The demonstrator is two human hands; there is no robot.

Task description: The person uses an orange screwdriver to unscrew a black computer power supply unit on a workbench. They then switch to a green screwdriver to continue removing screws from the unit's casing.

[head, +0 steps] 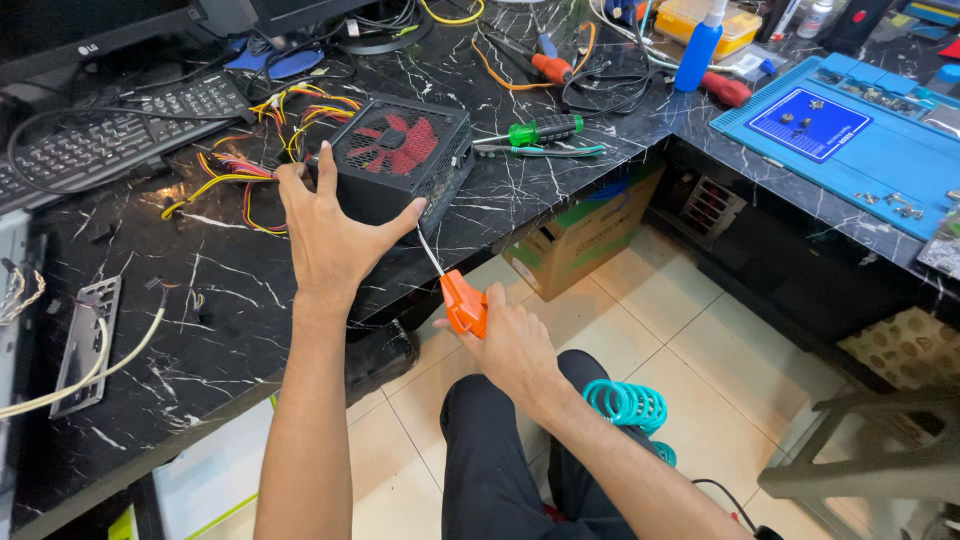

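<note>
Left hand [330, 235], fingers wide, braces the black power supply [400, 160]; right hand [515, 345] grips an orange-handled screwdriver [462, 300].

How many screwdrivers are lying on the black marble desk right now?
3. A green-handled screwdriver lies right of the power supply; an orange-handled screwdriver lies behind it among cables; a red-handled screwdriver lies beside the blue mat. Clutter may hide more.

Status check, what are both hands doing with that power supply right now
Left hand spread on the black power supply, steadying it. Right hand in a closed grip on the orange air blow gun, nozzle at the casing. Loose wires behind; nothing blocking.
</note>
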